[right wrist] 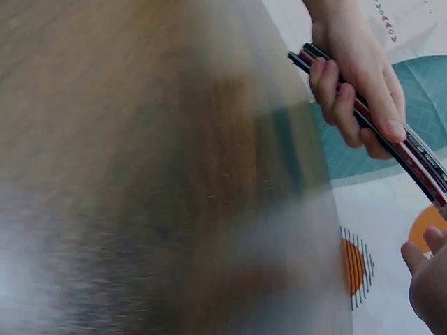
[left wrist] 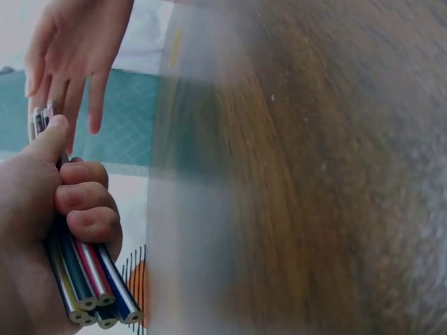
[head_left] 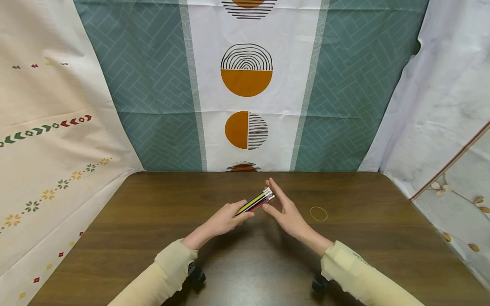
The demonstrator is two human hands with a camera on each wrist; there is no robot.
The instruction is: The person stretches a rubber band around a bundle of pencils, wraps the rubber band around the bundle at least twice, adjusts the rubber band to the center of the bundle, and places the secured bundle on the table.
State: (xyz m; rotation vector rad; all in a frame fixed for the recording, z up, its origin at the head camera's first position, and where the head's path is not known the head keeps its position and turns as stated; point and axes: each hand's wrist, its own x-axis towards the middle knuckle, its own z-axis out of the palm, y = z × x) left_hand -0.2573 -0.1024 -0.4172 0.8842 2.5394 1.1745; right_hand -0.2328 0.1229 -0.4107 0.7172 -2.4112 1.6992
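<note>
At left, the left hand (head_left: 226, 219) curls firmly round a bundle of pencils (head_left: 255, 202) above the table (head_left: 153, 221); probably light, stiff and smooth, the shafts may slide, favouring a mid-length hold. Rightward, the right hand (head_left: 288, 216) extends its fingers beside the tipped ends, contact uncertain; farther right lies a yellow band (head_left: 311, 211). Fingers hide the pencil count.

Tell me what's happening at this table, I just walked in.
A person's left hand grips a bundle of pencils above the wooden table. Their right hand is open, fingers extended, right by the far ends of the bundle; I can't tell whether it's touching them. A thin yellow loop lies on the table to the right of that hand, not around the pencils.
</note>
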